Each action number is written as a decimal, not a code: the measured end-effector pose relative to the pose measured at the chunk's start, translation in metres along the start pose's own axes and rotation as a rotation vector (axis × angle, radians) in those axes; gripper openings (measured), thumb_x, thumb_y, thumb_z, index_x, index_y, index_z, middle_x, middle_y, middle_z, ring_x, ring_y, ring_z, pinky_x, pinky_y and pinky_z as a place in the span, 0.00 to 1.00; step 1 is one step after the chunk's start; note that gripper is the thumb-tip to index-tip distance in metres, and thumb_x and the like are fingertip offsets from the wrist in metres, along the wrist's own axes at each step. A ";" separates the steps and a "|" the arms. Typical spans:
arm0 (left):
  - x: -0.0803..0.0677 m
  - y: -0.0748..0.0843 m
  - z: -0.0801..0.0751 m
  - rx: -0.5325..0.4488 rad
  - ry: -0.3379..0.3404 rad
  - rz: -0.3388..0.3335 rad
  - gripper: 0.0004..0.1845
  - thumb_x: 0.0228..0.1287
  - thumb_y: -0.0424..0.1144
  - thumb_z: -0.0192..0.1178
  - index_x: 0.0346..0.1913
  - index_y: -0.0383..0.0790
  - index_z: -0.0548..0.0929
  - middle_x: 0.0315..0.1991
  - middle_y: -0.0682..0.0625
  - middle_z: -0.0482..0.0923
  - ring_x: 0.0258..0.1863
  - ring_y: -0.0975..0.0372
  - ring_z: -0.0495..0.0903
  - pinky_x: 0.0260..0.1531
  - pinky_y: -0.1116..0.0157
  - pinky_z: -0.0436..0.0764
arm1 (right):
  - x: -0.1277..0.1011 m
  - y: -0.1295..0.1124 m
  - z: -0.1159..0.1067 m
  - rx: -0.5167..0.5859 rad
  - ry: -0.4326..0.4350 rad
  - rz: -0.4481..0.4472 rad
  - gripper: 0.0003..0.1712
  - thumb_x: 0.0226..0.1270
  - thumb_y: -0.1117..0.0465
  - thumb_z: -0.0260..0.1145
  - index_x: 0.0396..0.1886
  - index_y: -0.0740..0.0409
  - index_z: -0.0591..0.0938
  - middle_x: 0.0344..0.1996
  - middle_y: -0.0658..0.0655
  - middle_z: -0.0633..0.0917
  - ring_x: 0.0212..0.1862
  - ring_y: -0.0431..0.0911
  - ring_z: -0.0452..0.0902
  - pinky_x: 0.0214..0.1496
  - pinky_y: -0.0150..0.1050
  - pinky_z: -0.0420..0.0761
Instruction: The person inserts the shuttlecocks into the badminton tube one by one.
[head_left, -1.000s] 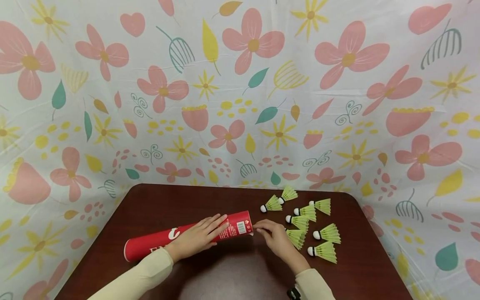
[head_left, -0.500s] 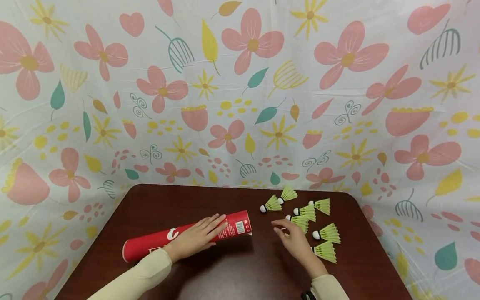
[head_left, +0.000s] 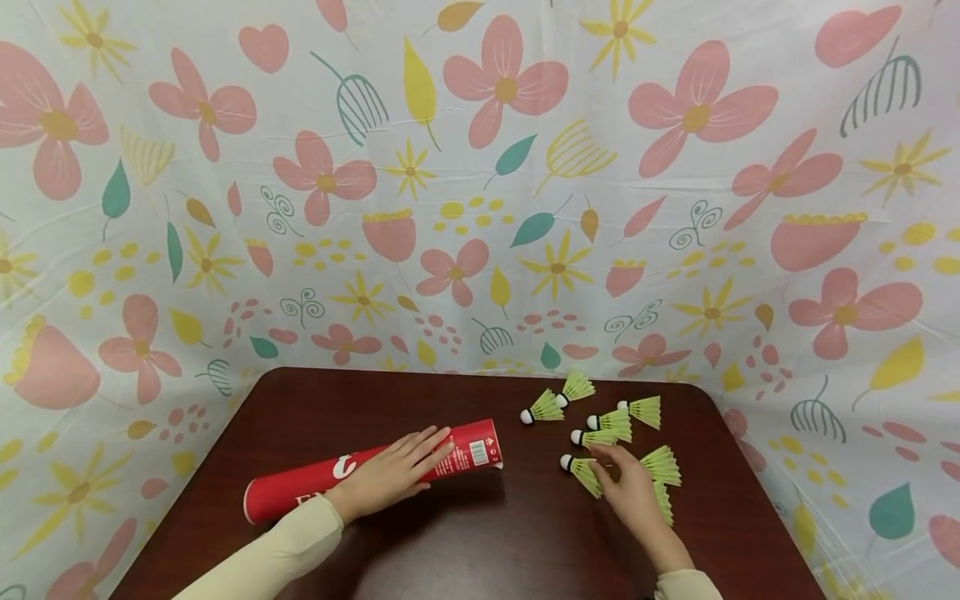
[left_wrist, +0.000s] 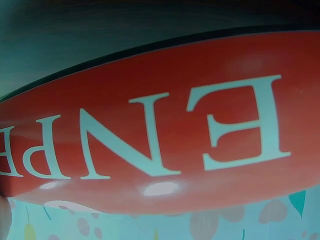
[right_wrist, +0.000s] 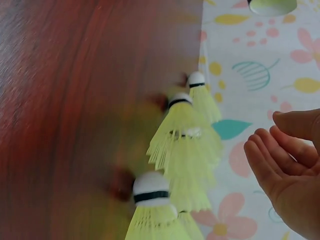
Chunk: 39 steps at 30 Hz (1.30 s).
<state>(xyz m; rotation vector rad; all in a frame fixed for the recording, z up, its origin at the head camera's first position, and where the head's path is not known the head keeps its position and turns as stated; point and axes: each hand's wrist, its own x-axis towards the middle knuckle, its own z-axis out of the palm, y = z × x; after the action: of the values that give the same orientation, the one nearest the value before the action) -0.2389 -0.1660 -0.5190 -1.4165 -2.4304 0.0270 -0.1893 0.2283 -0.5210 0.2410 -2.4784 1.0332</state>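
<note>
Your left hand (head_left: 392, 477) flat on the red cardboard tube (head_left: 315, 481), your right hand (head_left: 628, 487) loosely curled, grasping nothing, among neon-yellow shuttlecocks (head_left: 611, 425) on the dark wooden surface (head_left: 480, 542)

Left hand (head_left: 393, 475) laid flat, fingers (head_left: 431, 446) straight and pointing forward-right, cream sleeve at the wrist. Right hand (head_left: 632, 492) stretched forward, palm down, fingers (right_wrist: 270, 160) loosely bent and gripping nothing.

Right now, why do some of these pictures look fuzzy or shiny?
In the right wrist view the table is smeared and the shuttlecocks are soft, likely from movement. In the left wrist view the red tube fills the frame, with small white glare spots. The head view is evenly lit and sharp, its straight edges bent by the wide lens.
</note>
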 end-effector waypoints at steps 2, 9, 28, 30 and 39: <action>0.000 0.000 -0.001 -0.001 0.003 0.001 0.50 0.56 0.47 0.70 0.76 0.43 0.51 0.76 0.43 0.49 0.72 0.50 0.56 0.66 0.54 0.64 | -0.002 0.002 -0.004 -0.015 -0.006 0.032 0.15 0.59 0.71 0.68 0.47 0.66 0.83 0.38 0.60 0.85 0.37 0.53 0.82 0.31 0.38 0.80; -0.002 0.000 -0.002 0.010 0.003 0.003 0.50 0.57 0.47 0.69 0.76 0.42 0.51 0.75 0.43 0.49 0.72 0.50 0.56 0.66 0.54 0.64 | -0.007 0.009 -0.010 -0.008 -0.059 0.206 0.15 0.64 0.68 0.66 0.50 0.68 0.81 0.40 0.61 0.84 0.40 0.53 0.82 0.33 0.36 0.80; -0.005 0.002 -0.004 0.006 -0.002 -0.009 0.50 0.56 0.47 0.69 0.76 0.42 0.51 0.76 0.43 0.49 0.73 0.51 0.55 0.66 0.55 0.63 | -0.014 0.020 0.003 -0.029 -0.193 0.343 0.10 0.61 0.65 0.68 0.37 0.70 0.83 0.28 0.56 0.84 0.28 0.44 0.78 0.25 0.35 0.76; -0.005 0.001 -0.004 0.007 0.002 -0.009 0.50 0.56 0.47 0.70 0.76 0.42 0.51 0.75 0.43 0.50 0.73 0.51 0.55 0.66 0.54 0.64 | -0.015 0.020 0.005 -0.040 -0.195 0.343 0.07 0.61 0.67 0.68 0.36 0.69 0.84 0.27 0.55 0.84 0.27 0.43 0.77 0.25 0.35 0.75; -0.005 0.001 -0.006 0.013 0.017 -0.004 0.49 0.56 0.46 0.70 0.75 0.41 0.54 0.75 0.42 0.52 0.73 0.51 0.55 0.65 0.53 0.66 | -0.016 0.018 0.012 -0.042 -0.181 0.315 0.04 0.60 0.70 0.67 0.33 0.69 0.82 0.25 0.55 0.83 0.26 0.43 0.77 0.25 0.34 0.75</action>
<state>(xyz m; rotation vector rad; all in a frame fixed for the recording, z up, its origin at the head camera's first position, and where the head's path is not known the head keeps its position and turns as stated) -0.2342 -0.1711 -0.5150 -1.4006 -2.4152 0.0295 -0.1849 0.2322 -0.5476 -0.0774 -2.7608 1.1239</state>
